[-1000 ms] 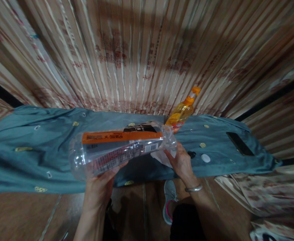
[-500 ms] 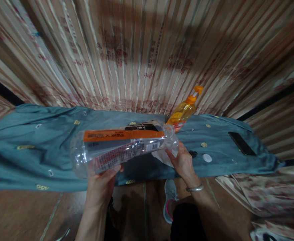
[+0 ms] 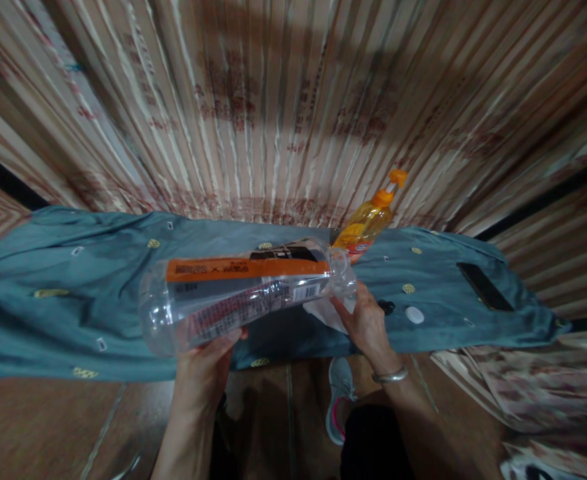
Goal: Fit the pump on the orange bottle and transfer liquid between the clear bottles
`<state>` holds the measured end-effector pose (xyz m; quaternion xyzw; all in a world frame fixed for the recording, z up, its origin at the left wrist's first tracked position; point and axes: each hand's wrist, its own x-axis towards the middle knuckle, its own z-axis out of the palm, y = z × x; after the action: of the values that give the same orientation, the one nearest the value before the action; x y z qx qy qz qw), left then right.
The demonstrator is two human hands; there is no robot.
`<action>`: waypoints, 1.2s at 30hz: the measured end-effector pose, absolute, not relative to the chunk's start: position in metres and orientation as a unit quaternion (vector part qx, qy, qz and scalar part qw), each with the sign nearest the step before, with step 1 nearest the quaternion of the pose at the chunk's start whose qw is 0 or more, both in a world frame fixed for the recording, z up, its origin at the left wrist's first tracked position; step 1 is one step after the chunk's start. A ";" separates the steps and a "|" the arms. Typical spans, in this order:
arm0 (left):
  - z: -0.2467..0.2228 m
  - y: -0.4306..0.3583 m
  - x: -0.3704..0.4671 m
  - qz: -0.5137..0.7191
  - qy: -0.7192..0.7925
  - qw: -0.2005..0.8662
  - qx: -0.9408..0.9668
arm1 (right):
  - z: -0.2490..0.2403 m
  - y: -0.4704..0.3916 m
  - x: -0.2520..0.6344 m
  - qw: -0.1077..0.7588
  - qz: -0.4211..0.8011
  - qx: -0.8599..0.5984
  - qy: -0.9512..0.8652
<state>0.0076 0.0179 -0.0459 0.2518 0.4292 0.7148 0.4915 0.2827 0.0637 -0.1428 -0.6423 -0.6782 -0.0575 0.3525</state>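
Observation:
A large clear plastic bottle (image 3: pixel 253 293) with an orange and grey label lies sideways above the cloth, its neck to the right. My left hand (image 3: pixel 206 360) grips it from below near the base, thumb along the label and the other fingers hidden behind. At the neck end, my right hand (image 3: pixel 368 327) is closed on a thin white tissue (image 3: pixel 326 313), which hangs below the neck and is partly covered by my thumb. Whether these fingers also press on the neck is unclear.
Teal patterned cloth (image 3: pixel 98 293) covers a narrow table. Behind the bottle's neck stands an orange pump bottle (image 3: pixel 363 227). To the right are a small black object (image 3: pixel 386 307), a white round cap (image 3: pixel 414 315) and a dark phone (image 3: pixel 483 287). A pleated curtain (image 3: pixel 273 120) rises at the back.

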 end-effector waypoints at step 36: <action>-0.049 0.017 0.006 0.723 0.434 0.488 0.228 | -0.142 0.063 0.282 0.342 -0.057 -0.648 -0.678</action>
<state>0.0065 0.0169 -0.0491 0.2276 0.4336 0.7227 0.4878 0.2824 0.0631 -0.1420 -0.6480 -0.6780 -0.0575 0.3421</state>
